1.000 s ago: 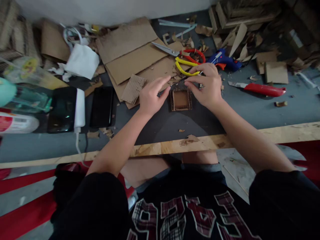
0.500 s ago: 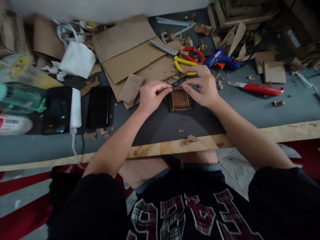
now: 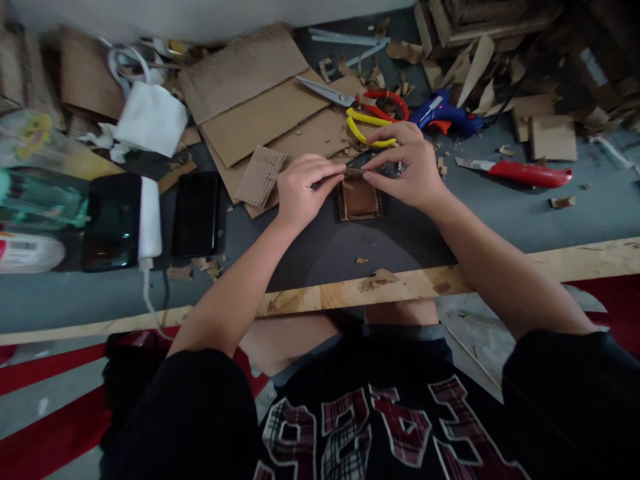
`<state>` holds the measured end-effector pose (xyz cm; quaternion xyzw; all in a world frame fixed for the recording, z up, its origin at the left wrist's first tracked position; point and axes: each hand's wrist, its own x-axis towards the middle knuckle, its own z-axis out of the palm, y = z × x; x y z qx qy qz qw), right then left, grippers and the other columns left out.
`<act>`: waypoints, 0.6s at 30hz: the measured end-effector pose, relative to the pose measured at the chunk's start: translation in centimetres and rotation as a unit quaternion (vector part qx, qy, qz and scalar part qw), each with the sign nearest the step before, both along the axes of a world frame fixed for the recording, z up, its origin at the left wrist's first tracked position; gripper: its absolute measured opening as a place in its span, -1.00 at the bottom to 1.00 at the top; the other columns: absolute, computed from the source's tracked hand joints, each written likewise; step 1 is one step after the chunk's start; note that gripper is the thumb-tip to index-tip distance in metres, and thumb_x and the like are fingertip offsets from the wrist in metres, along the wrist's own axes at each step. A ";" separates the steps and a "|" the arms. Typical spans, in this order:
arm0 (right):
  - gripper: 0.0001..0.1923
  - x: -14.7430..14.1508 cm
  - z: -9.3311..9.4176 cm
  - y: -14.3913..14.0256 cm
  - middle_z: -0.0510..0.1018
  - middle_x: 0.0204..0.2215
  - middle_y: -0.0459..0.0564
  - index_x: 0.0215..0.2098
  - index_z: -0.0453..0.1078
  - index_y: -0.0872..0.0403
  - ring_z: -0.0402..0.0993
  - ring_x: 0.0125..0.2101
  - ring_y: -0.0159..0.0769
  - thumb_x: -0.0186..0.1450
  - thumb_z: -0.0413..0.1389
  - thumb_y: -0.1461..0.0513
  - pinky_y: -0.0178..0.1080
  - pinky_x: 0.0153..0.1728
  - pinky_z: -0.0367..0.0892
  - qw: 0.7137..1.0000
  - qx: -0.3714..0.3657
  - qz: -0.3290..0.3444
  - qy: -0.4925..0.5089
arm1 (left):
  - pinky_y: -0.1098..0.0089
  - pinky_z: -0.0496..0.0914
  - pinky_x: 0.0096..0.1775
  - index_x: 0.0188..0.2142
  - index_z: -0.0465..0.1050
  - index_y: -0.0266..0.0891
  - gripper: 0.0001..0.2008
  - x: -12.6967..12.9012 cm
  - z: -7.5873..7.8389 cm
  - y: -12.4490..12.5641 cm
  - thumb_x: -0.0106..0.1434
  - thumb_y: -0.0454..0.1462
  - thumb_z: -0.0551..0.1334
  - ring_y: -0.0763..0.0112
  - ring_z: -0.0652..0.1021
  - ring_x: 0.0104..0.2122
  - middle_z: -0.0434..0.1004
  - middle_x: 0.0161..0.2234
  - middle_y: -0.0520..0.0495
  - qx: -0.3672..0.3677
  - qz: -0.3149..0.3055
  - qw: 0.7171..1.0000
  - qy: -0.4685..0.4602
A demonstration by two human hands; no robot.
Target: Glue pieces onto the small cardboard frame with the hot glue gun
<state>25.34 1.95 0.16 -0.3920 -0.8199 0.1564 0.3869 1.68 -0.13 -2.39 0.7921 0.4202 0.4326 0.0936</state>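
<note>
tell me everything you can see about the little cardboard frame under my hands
The cardboard frame is small, brown and rectangular, with a raised corrugated rim around a flat panel. It lies flat on the grey table. The left hand and right hand pinch a thin strip along its far edge.

Scissors [image 3: 360,107] lie behind the cardboard frame [image 3: 359,200].

On my black shirt [image 3: 380,427], large plaid-filled characters outlined in white run across the chest; seen upside down from my own viewpoint, they look like the digits "1920", though I cannot be sure of each one. The white container [image 3: 27,252] at the left edge of the desk [image 3: 525,213] carries a red label, its print too blurred to read.
</note>
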 end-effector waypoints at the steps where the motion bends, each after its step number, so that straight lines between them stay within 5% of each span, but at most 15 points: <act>1: -0.87 0.0 0.1 0.0 0.61 -0.05 -0.01 -0.36 0.61 -0.14 0.44 0.06 0.08 0.19 0.28 0.03 0.25 0.17 0.29 1.000 -0.002 -0.002 0.001 | 0.25 0.53 -0.02 -0.18 0.62 -0.13 -0.77 0.0 0.0 -0.1 0.34 -0.08 0.27 0.37 0.64 -0.15 0.69 -0.22 -0.03 0.001 -0.001 1.000 -0.001; 11: -0.92 -0.3 1.0 -1.4 0.62 -0.06 -0.08 -0.44 0.60 -0.14 0.47 0.03 0.09 0.14 0.31 0.08 0.22 0.12 0.32 0.999 -0.027 -0.040 0.000 | 0.35 0.54 -0.14 -0.21 0.62 -0.15 -0.82 0.4 -0.1 -0.3 0.32 -0.14 0.30 0.40 0.63 -0.20 0.68 -0.27 -0.04 -0.034 -0.028 0.999 -0.022; 18: -0.89 -0.1 -0.1 -0.6 0.65 -0.10 -0.16 -0.40 0.58 -0.31 0.37 0.11 0.14 0.18 0.23 -0.04 0.30 0.20 0.17 0.997 -0.053 -0.053 -0.011 | 0.20 0.50 0.02 -0.06 0.56 -0.12 -0.70 0.4 0.3 -0.3 0.37 -0.04 0.21 0.27 0.59 -0.05 0.66 -0.13 -0.08 -0.057 -0.013 0.998 0.012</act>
